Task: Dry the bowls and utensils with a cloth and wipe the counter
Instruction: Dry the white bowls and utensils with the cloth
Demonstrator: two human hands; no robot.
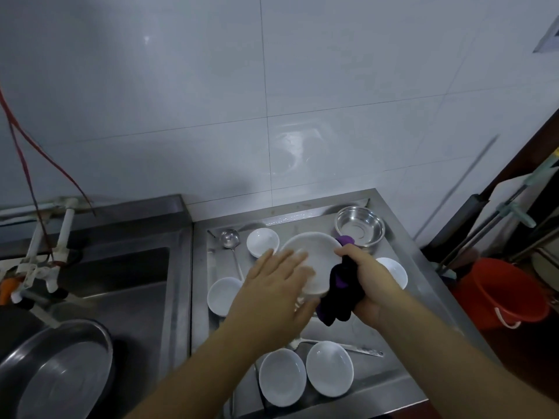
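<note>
Left hand [273, 285] spread flat, right hand [367, 285] curled in a grip

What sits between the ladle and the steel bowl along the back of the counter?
In the head view, a small white bowl sits right of the ladle, then the raised white plate the hands are drying, before the steel bowl.

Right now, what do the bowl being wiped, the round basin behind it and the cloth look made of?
Large white bowl: glossy white, ceramic or melamine, can't tell. Steel basin: stainless steel, mirrored reflections. Dark purple cloth: soft fabric, folds limply in the right hand.
</note>
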